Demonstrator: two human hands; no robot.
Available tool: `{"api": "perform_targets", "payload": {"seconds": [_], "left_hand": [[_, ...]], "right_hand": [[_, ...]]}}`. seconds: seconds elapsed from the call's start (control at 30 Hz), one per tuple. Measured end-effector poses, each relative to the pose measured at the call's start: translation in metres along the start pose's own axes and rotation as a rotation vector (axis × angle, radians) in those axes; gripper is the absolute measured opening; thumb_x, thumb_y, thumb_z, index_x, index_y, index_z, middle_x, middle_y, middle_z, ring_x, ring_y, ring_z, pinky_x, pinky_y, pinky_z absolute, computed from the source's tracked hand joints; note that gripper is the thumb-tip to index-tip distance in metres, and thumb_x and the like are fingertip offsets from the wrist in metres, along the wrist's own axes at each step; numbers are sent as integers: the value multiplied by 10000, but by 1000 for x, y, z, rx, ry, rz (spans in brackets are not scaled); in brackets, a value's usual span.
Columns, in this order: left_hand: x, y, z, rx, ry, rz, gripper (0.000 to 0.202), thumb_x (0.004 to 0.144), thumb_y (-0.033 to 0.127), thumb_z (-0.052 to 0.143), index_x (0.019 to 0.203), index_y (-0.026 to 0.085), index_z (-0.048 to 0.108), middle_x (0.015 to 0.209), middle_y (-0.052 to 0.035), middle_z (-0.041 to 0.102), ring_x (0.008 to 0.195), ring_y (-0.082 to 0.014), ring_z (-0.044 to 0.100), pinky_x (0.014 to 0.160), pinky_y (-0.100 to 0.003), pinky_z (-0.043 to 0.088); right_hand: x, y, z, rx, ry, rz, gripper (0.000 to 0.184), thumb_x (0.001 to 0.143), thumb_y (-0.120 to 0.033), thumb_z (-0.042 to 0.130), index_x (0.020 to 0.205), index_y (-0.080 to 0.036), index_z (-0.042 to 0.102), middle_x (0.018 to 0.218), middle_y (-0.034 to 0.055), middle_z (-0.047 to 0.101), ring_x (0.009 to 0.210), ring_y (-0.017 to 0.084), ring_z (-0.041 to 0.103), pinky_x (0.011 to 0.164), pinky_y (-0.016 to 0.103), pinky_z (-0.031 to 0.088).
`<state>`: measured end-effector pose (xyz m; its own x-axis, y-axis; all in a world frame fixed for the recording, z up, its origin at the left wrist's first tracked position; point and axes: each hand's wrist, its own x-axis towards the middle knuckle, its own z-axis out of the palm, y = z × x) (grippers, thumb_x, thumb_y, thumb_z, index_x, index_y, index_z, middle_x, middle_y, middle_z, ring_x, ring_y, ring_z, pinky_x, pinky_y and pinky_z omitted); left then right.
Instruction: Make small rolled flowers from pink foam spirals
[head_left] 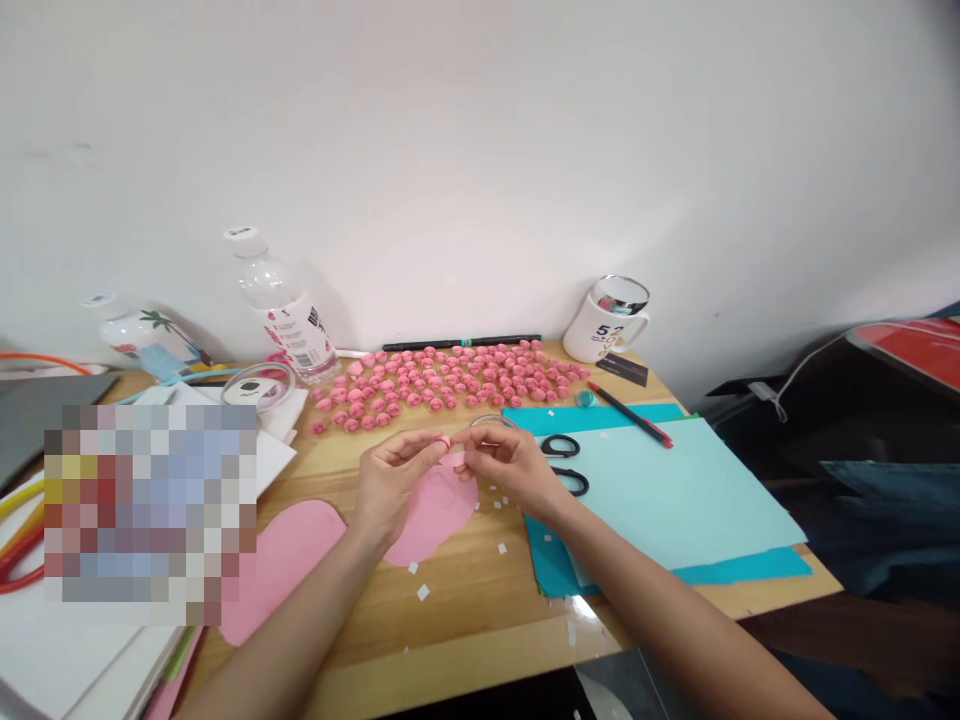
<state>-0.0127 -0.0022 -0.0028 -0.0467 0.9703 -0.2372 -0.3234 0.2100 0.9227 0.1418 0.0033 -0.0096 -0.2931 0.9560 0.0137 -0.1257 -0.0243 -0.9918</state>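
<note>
My left hand (397, 475) pinches a small roll of pink paper (445, 441) between thumb and fingertips. Close against it, my right hand (510, 462) has its fingers closed at the edge of the pink paper. A larger pink paper piece with a wavy rim (439, 520) hangs below the fingers, just over the table; whether it joins the roll is hard to see. Beyond both hands lie many rolled pink paper roses (450, 378). Black-handled scissors (561, 446) rest beside my right wrist, their blades hidden.
Light blue paper (667, 500) lies over darker blue sheets (555, 560), with a black-and-red pen (634, 415) on top. A white mug (606, 320) and a plastic bottle (289, 310) stand by the wall. Pink paper (285, 560) lies left; white scraps (423, 593) dot the wooden table (360, 650).
</note>
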Motion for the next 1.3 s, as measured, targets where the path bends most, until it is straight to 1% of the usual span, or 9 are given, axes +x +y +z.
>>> {"api": "perform_targets", "payload": {"seconds": [0.1,0.33,0.57,0.7,0.77,0.87,1.0,1.13,1.3], "left_hand": [[0,0,-1,20,-17,18,170,548,212,779,672,137,689,647,-10,691,587,-86,593,591,-180,465],[-1,0,-1,37,-15,64,194,573,220,765,751,168,710,703,-8,710,634,-99,615,632,-196,486],[-2,1,-1,90,-8,59,155,587,257,757,697,160,708,698,-19,710,618,-102,611,621,-198,476],[-2,-1,0,142,-44,44,147,587,253,756,674,143,710,660,-34,703,585,-109,602,612,-213,473],[-3,-2,1,116,-42,22,144,580,241,759,665,135,712,643,-37,697,576,-110,597,618,-222,475],[-2,-2,2,-2,5,-13,141,568,235,765,646,131,711,646,-37,694,583,-114,599,641,-243,483],[-2,-4,2,-108,18,-34,143,561,239,769,639,135,710,657,-39,699,590,-116,605,651,-254,485],[-3,-5,3,-17,4,-38,141,577,239,762,659,140,706,604,-24,686,570,-101,597,636,-224,476],[-4,-4,2,129,35,45,179,585,252,754,737,165,714,717,-33,712,645,-134,624,636,-228,482]], "right_hand": [[-1,-2,0,-26,-26,-36,167,734,-236,599,879,-203,674,625,-42,535,606,113,638,623,249,502],[-1,-2,0,-148,17,-85,167,761,-233,550,851,-214,690,657,-2,611,644,142,653,649,282,494],[1,-4,-3,-16,67,29,181,696,-271,640,850,-178,629,639,-32,567,597,130,641,604,260,486],[3,0,-6,24,163,33,215,691,-310,656,839,-163,603,602,-24,588,554,110,600,569,245,478],[3,0,-6,30,192,26,242,697,-326,654,867,-166,594,644,-19,599,541,99,588,560,244,484],[2,-2,-3,55,156,33,319,705,-338,650,964,-181,550,718,-11,610,557,104,599,560,256,500],[0,-2,2,64,69,81,414,667,-304,690,1008,-182,491,699,-13,620,567,117,609,556,262,505],[-1,1,5,73,99,101,404,648,-283,702,970,-177,481,664,-23,618,561,118,611,569,265,509],[-1,2,4,56,30,121,367,655,-250,679,949,-184,470,616,-45,603,518,115,605,536,257,504]]}}
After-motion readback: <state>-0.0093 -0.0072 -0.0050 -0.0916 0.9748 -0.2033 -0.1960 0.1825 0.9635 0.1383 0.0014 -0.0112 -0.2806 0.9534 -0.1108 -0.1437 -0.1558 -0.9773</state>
